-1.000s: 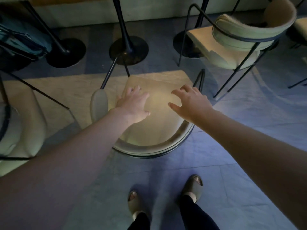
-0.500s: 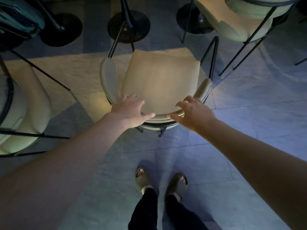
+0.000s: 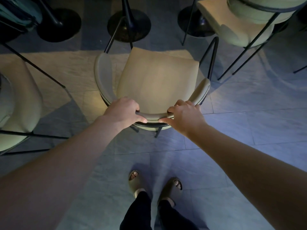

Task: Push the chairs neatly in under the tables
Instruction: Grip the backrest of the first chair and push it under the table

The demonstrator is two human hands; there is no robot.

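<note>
Chair in hand: the cream chair (image 3: 157, 82) stands directly in front of the person's feet, its seat facing away toward the black table pedestal (image 3: 128, 25).
Left hand: the left hand (image 3: 123, 112) now grips the curved backrest (image 3: 152, 116) of that chair, fingers curled over the top rail and thumb underneath.
Right hand: the right hand (image 3: 184, 113) grips the same rail just beside the left, fingers wrapped over it, thumb pointing inward along the edge.
What changed: a second ago both hands hovered open above the seat; half a second ago they were reaching for the backrest with fingers spread. Now both have closed on it, and the chair sits further from the person's body in the view.
Meaning for the task: the grasp is made, so the push can begin. The front legs are near the pedestal, yet the seat is fully exposed, so the chair probably still needs to go forward.
Neighbours: another chair (image 3: 245, 19) stands to the right of the pedestal, and a third (image 3: 18, 103) well to its left.
</note>
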